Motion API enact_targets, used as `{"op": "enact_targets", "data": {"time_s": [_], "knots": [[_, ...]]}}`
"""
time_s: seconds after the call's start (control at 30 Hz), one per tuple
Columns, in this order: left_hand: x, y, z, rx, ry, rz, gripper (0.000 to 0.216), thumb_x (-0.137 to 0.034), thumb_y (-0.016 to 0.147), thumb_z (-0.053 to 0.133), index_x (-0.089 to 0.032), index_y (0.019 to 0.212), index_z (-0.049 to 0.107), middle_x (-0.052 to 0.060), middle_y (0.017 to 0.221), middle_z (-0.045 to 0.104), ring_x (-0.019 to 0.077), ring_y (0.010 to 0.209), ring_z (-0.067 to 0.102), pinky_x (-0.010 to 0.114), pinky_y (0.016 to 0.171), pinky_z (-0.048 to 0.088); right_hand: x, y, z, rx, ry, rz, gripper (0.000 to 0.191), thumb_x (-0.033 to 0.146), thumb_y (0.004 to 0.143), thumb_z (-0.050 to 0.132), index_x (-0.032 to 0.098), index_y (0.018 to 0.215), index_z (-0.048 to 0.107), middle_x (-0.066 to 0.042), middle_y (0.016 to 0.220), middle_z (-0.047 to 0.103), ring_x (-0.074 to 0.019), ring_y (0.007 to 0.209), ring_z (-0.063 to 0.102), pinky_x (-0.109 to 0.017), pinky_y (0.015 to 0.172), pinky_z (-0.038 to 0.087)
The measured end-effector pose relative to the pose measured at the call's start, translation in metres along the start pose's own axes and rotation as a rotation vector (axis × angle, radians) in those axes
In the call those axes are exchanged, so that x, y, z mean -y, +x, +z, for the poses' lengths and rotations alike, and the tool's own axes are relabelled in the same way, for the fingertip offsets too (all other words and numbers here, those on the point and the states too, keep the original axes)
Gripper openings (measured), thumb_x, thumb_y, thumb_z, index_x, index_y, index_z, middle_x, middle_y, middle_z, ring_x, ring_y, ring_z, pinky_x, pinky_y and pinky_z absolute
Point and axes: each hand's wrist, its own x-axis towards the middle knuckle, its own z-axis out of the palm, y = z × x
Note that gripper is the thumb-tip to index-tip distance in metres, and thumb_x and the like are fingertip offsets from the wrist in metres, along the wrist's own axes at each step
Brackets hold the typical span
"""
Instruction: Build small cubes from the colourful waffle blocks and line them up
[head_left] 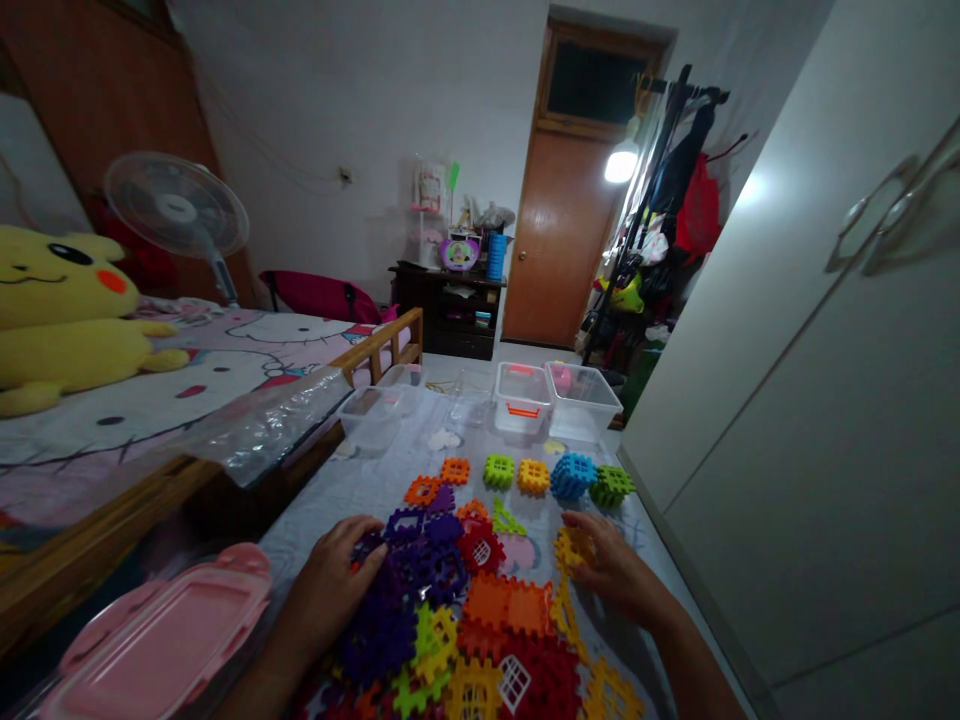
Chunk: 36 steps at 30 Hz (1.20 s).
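Observation:
A heap of interlocking plastic waffle-block pieces (pixel 465 600) in purple, red, orange, yellow and green covers the near part of a grey-patterned sheet (pixel 330 540). My left hand (pixel 330 585) lies over the purple pieces (pixel 382 635), its fingers together at a dark purple piece (pixel 367 546). My right hand (pixel 607 565) curls over a yellow piece (pixel 574 548) at the heap's right side. Beyond the heap stands a row of small block cubes in green (pixel 499 471), yellow (pixel 533 477), blue (pixel 572 476) and green (pixel 611 486).
Clear plastic boxes (pixel 521 396) (pixel 581 401) (pixel 371 420) stand past the cubes. A pink lid (pixel 157 640) lies at near left. Left is a bed (pixel 247 370) with a yellow plush toy (pixel 60 310) and a fan (pixel 176 205). A white wardrobe (pixel 795 400) rises right.

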Motion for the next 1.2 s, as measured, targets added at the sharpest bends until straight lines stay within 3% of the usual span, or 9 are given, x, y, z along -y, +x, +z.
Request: {"op": "enact_targets", "data": {"time_s": [0.13, 0.27, 0.47, 0.77, 0.93, 1.2], "knots": [[0.001, 0.000, 0.000, 0.010, 0.000, -0.011, 0.033, -0.046, 0.079, 0.053, -0.022, 0.096, 0.068, 0.008, 0.107, 0.069, 0.0263, 0.104, 0.064, 0.044, 0.098, 0.049, 0.004, -0.003, -0.002, 0.078, -0.053, -0.007, 0.070, 0.012, 0.065, 0.052, 0.018, 0.134, 0.050, -0.010, 0.142, 0.047, -0.0266, 0.133, 0.037, -0.043, 0.115, 0.024], [0.004, 0.001, 0.002, 0.011, -0.002, -0.004, 0.033, -0.046, 0.079, 0.052, -0.022, 0.096, 0.068, 0.008, 0.107, 0.069, 0.0258, 0.103, 0.064, 0.043, 0.097, 0.049, 0.009, -0.002, -0.001, 0.104, -0.149, 0.027, 0.071, 0.014, 0.065, 0.054, 0.016, 0.136, 0.048, -0.012, 0.142, 0.046, -0.0287, 0.132, 0.036, -0.044, 0.113, 0.024], [0.005, 0.001, 0.002, 0.004, -0.003, -0.003, 0.033, -0.046, 0.079, 0.052, -0.023, 0.095, 0.069, 0.007, 0.105, 0.070, 0.0255, 0.101, 0.065, 0.042, 0.096, 0.051, 0.006, 0.000, 0.002, 0.068, -0.256, 0.055, 0.051, 0.018, 0.068, 0.054, 0.020, 0.119, 0.059, -0.010, 0.123, 0.056, -0.0278, 0.116, 0.046, -0.042, 0.103, 0.034], [0.002, 0.001, 0.001, -0.005, -0.001, -0.005, 0.033, -0.046, 0.078, 0.052, -0.023, 0.094, 0.069, 0.006, 0.104, 0.070, 0.0256, 0.101, 0.065, 0.042, 0.095, 0.051, 0.005, -0.001, 0.005, 0.061, -0.266, 0.027, 0.057, 0.013, 0.065, 0.053, 0.020, 0.121, 0.056, -0.010, 0.121, 0.053, -0.0265, 0.113, 0.046, -0.040, 0.098, 0.034], [0.004, 0.001, 0.002, -0.004, 0.002, 0.003, 0.032, -0.045, 0.079, 0.052, -0.023, 0.095, 0.068, 0.007, 0.105, 0.070, 0.0254, 0.102, 0.065, 0.042, 0.096, 0.050, 0.008, 0.002, 0.007, 0.066, -0.294, 0.021, 0.046, 0.015, 0.065, 0.054, 0.019, 0.111, 0.061, -0.010, 0.113, 0.055, -0.0262, 0.106, 0.047, -0.039, 0.094, 0.035], [0.006, 0.000, 0.005, -0.010, -0.011, 0.006, 0.030, -0.044, 0.080, 0.052, -0.023, 0.095, 0.068, 0.006, 0.105, 0.069, 0.0249, 0.103, 0.064, 0.042, 0.097, 0.049, 0.019, 0.008, 0.005, -0.054, -0.369, -0.015, 0.038, 0.020, 0.064, 0.060, 0.020, 0.102, 0.060, -0.008, 0.106, 0.055, -0.0263, 0.102, 0.047, -0.038, 0.089, 0.035]]}}
